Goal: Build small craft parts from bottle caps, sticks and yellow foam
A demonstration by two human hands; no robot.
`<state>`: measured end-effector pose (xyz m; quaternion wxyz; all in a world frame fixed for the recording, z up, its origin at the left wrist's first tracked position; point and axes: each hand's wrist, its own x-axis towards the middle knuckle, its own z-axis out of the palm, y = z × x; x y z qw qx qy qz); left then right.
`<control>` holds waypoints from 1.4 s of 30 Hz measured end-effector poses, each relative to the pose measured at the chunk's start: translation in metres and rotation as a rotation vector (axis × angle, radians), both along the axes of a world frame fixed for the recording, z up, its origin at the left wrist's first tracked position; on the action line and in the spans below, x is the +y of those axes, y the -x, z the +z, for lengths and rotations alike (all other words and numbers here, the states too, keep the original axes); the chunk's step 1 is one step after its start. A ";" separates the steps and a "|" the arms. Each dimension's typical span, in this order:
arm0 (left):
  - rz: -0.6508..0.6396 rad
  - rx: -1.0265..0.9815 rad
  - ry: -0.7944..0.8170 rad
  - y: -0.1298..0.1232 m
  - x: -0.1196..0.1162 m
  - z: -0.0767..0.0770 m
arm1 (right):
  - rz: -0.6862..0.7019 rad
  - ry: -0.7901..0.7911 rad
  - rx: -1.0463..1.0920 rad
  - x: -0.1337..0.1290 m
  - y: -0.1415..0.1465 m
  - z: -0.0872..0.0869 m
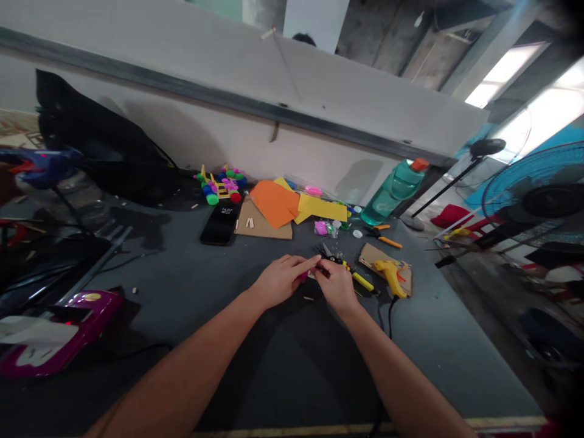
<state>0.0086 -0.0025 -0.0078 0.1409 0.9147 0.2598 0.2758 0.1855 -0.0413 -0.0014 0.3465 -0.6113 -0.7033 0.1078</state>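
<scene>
My left hand [283, 280] and my right hand [335, 285] meet over the dark table, fingertips close together. A small pink piece [303, 276] shows at the left fingertips, with something whitish beside it, mostly covered by the fingers. The right fingers are bent and pressed together around something too hidden to name. Just beyond the right hand lie dark-handled scissors [329, 254] and a yellow-handled tool [363, 281]. A yellow glue gun [391, 277] rests on a cardboard piece [368, 254] to the right.
Behind are a phone [219, 224], cardboard [274, 232], orange paper [274, 202], yellow paper [323, 208], colourful toy parts [219, 187] and a green bottle [392, 193]. A purple device [95, 313] sits left; a fan [538, 198] stands right.
</scene>
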 end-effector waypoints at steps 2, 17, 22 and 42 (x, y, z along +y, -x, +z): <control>-0.010 0.016 -0.016 0.000 0.000 0.001 | -0.004 -0.003 -0.022 0.000 0.000 0.000; -0.007 0.028 -0.015 0.002 -0.001 0.003 | 0.014 -0.001 -0.001 -0.002 0.000 0.003; -0.007 0.029 -0.007 0.002 -0.002 0.002 | -0.005 -0.023 -0.040 -0.001 0.000 0.004; -0.011 -0.015 0.000 0.001 0.000 -0.001 | -0.037 -0.038 -0.023 0.000 0.001 0.002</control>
